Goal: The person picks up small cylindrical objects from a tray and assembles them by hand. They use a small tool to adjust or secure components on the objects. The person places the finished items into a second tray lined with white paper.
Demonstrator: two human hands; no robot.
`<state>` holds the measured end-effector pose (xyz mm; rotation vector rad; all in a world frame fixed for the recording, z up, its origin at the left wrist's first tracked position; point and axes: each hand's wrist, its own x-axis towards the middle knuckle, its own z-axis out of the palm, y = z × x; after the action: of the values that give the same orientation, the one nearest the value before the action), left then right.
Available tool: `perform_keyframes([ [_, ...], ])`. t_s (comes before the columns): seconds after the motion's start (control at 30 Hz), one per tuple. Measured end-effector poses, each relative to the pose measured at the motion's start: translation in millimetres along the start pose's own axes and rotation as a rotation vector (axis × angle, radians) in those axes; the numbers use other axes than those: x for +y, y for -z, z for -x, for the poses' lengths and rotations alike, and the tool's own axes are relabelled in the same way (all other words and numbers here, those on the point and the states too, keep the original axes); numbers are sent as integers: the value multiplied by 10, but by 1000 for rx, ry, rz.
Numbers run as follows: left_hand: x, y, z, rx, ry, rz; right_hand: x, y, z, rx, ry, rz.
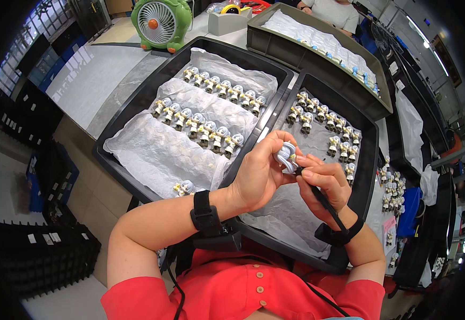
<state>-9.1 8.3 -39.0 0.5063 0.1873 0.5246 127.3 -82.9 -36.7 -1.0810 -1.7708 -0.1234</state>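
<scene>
"Figurine (285, 153), pinched in the left hand (256, 173), fingers closed, long axis partly hidden!"
"And the right hand (326, 184)?"
"Curled round a black pen-like tool (324, 203), slanting up from lower right, tip right beside the figurine!"
"Below?"
"Left tray (245, 56), right tray (370, 165), both paper-lined, both with similar figurines (195, 124)"

A production workshop: matching figurines (210, 133) line black trays (117, 168) from eleven to two o'clock; an olive crate (280, 48) and another worker (335, 13) are at one, black bins (45, 256) at eight.
</scene>
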Motion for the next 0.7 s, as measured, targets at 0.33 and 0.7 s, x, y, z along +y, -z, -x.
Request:
perform_keyframes([
  [0.33, 8, 1, -2, -3, 2, -6, 4, 11, -26, -14, 31, 6],
  [0.7, 3, 28, -5, -22, 3, 4, 12, 19, -15, -32, 31, 22],
])
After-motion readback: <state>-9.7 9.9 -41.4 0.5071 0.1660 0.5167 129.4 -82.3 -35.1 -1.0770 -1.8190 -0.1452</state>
